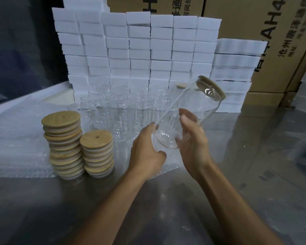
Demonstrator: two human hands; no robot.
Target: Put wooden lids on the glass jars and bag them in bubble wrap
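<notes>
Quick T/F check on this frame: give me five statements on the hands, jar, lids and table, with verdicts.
1. Both hands hold one glass jar off the table. True: the left hand and right hand grip its base end.
2. The held jar has no lid. False: a wooden lid sits on its far end.
3. Two lid stacks stand left of the hands. True.
4. The two stacks are equally tall. False: the left one is taller.
5. The open jars behind the stacks already carry lids. False: they are uncovered.
</notes>
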